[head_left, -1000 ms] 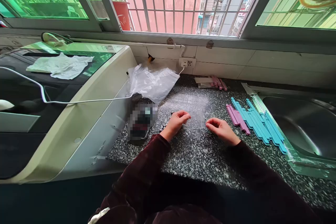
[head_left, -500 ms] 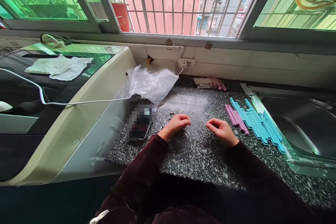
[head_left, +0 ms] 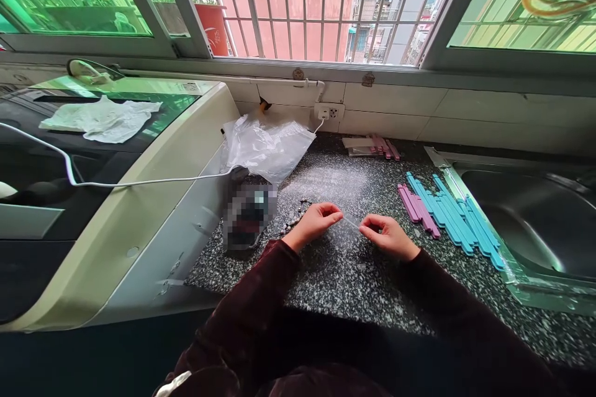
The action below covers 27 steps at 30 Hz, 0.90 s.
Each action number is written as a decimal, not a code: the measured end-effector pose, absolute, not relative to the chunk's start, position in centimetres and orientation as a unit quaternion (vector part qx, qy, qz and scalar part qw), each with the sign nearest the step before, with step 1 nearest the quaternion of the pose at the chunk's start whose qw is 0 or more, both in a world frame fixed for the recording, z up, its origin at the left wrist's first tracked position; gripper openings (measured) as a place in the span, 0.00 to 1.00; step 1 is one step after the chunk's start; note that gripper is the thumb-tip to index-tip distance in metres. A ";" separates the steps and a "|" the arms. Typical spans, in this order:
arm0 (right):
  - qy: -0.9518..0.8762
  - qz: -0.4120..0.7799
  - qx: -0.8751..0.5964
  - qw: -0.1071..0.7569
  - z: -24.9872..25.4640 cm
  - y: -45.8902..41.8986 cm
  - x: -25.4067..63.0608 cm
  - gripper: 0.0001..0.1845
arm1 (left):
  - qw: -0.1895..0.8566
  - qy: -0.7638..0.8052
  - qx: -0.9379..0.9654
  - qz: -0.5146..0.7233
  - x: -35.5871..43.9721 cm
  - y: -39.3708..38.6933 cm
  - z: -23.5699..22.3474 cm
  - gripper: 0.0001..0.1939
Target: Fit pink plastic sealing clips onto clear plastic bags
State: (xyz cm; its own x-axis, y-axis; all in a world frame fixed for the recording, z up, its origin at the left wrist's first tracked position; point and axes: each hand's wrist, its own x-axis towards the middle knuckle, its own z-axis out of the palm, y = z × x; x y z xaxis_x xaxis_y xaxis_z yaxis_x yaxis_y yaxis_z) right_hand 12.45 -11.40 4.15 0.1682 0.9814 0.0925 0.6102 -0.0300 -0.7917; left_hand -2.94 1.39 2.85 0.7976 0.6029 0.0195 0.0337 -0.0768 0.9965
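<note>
Person's two hands at work above a dark, speckled desk (head_left: pixel 335 294), viewed from the head. The left hand (head_left: pixel 315 223) and the right hand (head_left: pixel 388 238) face each other, slightly apart, each with thumb and forefinger pinched on one end of a thin, clear plastic piece (head_left: pixel 351 221). This piece spans the gap between the fingertips, slanting down toward the right hand, over the middle of the desk; its full outline is hard to tell against the speckled surface. Just beside the left wrist lies a strand of small beads (head_left: pixel 291 224), partly hidden by the hand; farther left is a blurred dark object (head_left: pixel 250 218). Behind these, a heap of clear plastic bags (head_left: pixel 274 147) lies near a wall socket (head_left: pixel 329 113). To the right of the right hand, pink strips (head_left: pixel 418 211) lie beside a larger group of blue strips (head_left: pixel 454 216), the latter reaching toward the rim of a metal sink (head_left: pixel 535 214). At the back of the desk, near the tiled wall, a flat packet (head_left: pixel 357 144) lies with further pink pieces (head_left: pixel 386 147). At far left, a white cloth (head_left: pixel 109 121) rests on a pale-sided appliance (head_left: pixel 181 183).
</note>
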 end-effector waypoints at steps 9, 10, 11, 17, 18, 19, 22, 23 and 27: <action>-0.539 0.236 -0.687 0.427 3.7 -11.2 12.0 0.17 | 0.630 0.238 0.705 0.221 -2.6 0.9 2.6 0.13; -0.536 0.240 -0.686 0.429 3.6 -11.2 11.8 0.17 | 0.630 0.238 0.705 0.223 -2.5 0.8 2.5 0.13; -0.532 0.244 -0.685 0.433 3.5 -11.1 11.7 0.18 | 0.630 0.237 0.705 0.226 -2.4 0.7 2.4 0.13; -0.524 0.254 -0.683 0.441 3.3 -11.0 11.5 0.17 | 0.626 0.228 0.708 0.234 -2.3 0.4 2.0 0.12; -0.526 0.251 -0.684 0.439 3.3 -11.0 11.5 0.17 | 0.624 0.227 0.710 0.234 -2.3 0.4 2.0 0.12; -0.528 0.248 -0.685 0.436 3.3 -11.0 11.6 0.17 | 0.623 0.227 0.711 0.234 -2.3 0.4 2.0 0.12; -0.535 0.240 -0.687 0.429 3.3 -11.0 11.6 0.15 | 0.617 0.227 0.717 0.232 -2.2 0.4 2.0 0.11; -0.537 0.238 -0.687 0.428 3.3 -11.0 11.6 0.15 | 0.614 0.227 0.720 0.231 -2.2 0.4 2.0 0.11; -0.547 0.240 -0.682 0.423 3.4 -11.0 11.5 0.14 | 0.605 0.218 0.734 0.216 -2.3 0.3 2.4 0.10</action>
State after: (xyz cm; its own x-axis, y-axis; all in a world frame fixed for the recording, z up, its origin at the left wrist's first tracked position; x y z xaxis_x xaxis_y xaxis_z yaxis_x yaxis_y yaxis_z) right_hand 11.54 -11.04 3.40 0.2865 0.9485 0.1350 0.5429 -0.0446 -0.8386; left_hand -2.35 0.33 2.37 0.8118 0.5815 0.0530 0.0588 -0.1718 0.9834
